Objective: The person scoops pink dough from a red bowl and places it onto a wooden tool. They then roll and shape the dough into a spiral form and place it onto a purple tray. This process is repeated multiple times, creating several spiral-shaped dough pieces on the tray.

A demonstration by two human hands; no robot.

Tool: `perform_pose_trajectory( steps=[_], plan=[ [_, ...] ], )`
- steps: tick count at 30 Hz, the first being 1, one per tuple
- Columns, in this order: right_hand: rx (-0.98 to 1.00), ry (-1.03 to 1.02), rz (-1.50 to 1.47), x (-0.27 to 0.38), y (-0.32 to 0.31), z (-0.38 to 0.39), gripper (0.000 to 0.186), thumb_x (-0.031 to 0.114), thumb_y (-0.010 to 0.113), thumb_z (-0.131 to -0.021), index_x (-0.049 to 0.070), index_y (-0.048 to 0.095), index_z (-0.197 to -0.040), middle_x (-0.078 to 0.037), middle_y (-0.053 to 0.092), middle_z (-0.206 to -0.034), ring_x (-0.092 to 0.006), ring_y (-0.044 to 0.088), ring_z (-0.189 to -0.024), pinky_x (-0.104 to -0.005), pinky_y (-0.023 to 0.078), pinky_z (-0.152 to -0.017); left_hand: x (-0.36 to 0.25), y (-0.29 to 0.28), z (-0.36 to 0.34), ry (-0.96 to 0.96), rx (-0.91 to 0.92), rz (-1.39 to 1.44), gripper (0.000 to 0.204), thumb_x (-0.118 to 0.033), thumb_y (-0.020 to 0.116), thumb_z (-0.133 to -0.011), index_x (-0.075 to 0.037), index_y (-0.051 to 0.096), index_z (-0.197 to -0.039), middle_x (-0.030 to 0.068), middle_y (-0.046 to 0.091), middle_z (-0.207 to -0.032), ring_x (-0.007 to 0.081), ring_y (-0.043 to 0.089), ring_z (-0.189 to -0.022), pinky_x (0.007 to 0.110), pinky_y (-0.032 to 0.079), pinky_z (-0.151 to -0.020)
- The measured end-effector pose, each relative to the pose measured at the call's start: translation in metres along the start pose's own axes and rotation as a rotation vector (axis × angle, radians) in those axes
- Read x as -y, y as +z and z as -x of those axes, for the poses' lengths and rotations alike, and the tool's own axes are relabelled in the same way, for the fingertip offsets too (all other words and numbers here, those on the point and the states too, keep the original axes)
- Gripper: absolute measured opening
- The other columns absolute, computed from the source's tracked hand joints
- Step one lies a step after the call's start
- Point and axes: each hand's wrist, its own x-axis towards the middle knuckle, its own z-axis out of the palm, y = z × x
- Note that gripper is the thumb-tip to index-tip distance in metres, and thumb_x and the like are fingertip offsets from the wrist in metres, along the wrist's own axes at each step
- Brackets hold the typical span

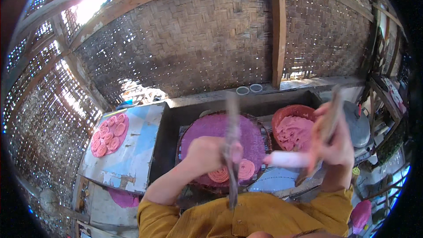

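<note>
- Head view, left hand: closed in a fist around a long, narrow, grey-brown bar, which stood roughly upright in the picture, in front of the round tray.
- Right hand: fingers wrapped round a brown, slanting, flat-sided bar, with a white, smooth cylinder jutting leftward from it; pink material showed at the cylinder's tip. Both bars were blurred; they appeared to be of wood.
- Round tray with a dark rim and purple lining: between and beyond the hands, the cylinder's tip near its right edge.
- Two pink, coiled, rosette-shaped pieces: side by side on the tray's near part, the left hand's bar crossing in front of them.
- Red, round bowl: right of the tray, holding a soft pink mass; the right hand overlapped its right side in view.
- Blue-and-white, worn, flat board: at the left, bearing a rounded pink sheet set with further pink rosettes.
- Two small, pale, round dishes: close together on the ledge below the brown, woven wall.
- Grey, rounded metal pot: beyond the right hand, at the right.
</note>
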Motion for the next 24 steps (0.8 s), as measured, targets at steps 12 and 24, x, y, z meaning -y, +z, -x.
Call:
perform_pose_trajectory(
  steps=[12, 24],
  plan=[
    [-0.338, -0.310, -0.659, -0.079, 0.114, 0.019, 0.042, 0.014, 0.066, -0.074, 0.009, 0.040, -0.106, -0.015, 0.054, -0.101, -0.0310, 0.053, -0.093, -0.0417, 0.043, -0.080, 0.026, 0.049, -0.022, 0.495, -0.653, 1.807, 0.025, -0.032, 0.057, -0.081, -0.018, 0.054, -0.102, 0.0099, 0.048, -0.113, 0.0337, 0.039, -0.119, 0.054, 0.041, -0.088],
    [0.395, 0.580, 0.952, -0.287, 0.026, 0.126, 0.024, 0.029, 0.057, -0.073, 0.006, 0.064, -0.072, -0.016, 0.061, -0.074, -0.0293, 0.060, -0.078, -0.0389, 0.049, -0.068, 0.111, 0.008, 0.118, 0.173, -1.098, 1.494, 0.041, -0.032, 0.049, -0.085, -0.010, 0.047, -0.120, 0.0097, 0.042, -0.128, 0.0260, 0.034, -0.123, 0.047, 0.027, -0.103]
  ],
)
